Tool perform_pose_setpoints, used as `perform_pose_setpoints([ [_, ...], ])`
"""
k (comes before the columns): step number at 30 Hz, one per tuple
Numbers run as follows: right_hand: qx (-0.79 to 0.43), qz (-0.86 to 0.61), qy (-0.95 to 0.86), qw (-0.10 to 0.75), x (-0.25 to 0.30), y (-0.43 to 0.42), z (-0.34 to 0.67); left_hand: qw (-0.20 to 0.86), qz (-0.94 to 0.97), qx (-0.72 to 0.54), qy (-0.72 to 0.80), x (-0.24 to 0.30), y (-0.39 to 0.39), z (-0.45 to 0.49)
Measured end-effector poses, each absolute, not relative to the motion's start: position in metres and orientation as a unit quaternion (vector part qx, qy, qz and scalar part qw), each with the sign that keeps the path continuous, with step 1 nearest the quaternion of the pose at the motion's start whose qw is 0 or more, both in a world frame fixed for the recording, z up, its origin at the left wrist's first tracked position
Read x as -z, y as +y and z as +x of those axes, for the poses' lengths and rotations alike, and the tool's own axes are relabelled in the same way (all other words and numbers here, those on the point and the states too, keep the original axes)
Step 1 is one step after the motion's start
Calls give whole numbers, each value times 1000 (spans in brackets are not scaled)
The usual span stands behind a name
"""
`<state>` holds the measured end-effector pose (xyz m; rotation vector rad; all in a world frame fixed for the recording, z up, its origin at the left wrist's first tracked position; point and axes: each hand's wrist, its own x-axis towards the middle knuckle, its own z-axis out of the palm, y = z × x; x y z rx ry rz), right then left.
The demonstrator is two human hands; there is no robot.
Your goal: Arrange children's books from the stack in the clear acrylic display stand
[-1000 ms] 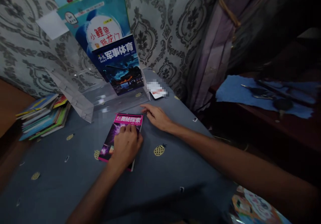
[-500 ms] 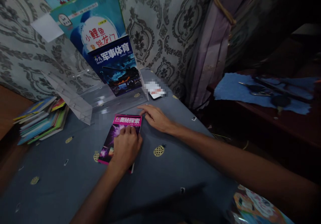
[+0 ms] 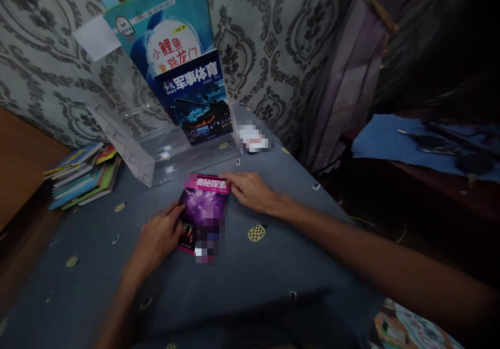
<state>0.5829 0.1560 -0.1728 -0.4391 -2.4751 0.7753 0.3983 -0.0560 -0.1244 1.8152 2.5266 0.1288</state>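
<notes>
A purple and magenta paperback book (image 3: 207, 203) lies on the patterned blue-grey tablecloth, its front cover facing up. My left hand (image 3: 162, 234) holds the left edge, with its fingertips at the cover's side. At the top right corner, the curled fingers of my right hand (image 3: 250, 190) grip the book; the thumb is mostly hidden. Behind it, a clear acrylic stand (image 3: 136, 156) carries a dark blue book (image 3: 201, 107) with a tank on its cover. A taller teal book (image 3: 164, 26) leans upright behind that one.
To the left sits a stack of thin books (image 3: 84, 174). A phone-like item (image 3: 253, 139), partly blurred out, lies right of the stand. Beyond the table's right edge, a blue cloth (image 3: 378, 140) with dark items covers a reddish surface. A patterned curtain (image 3: 269, 41) hangs behind.
My left hand has moved off the middle of the cover to the book's left edge. My right hand has come onto the top right corner. The view has shifted slightly.
</notes>
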Motion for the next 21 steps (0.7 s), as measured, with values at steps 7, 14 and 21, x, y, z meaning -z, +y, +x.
perform_pose_setpoints([
  [7,-287,-141,-913,253,178,158,578,49,611,-96,785,144,-73,405],
  [14,-290,-127,-915,250,188,171,572,83,612,-97,780,141,-59,415],
  [21,-292,-123,-917,243,191,171,572,50,681,-28,730,129,-47,435],
])
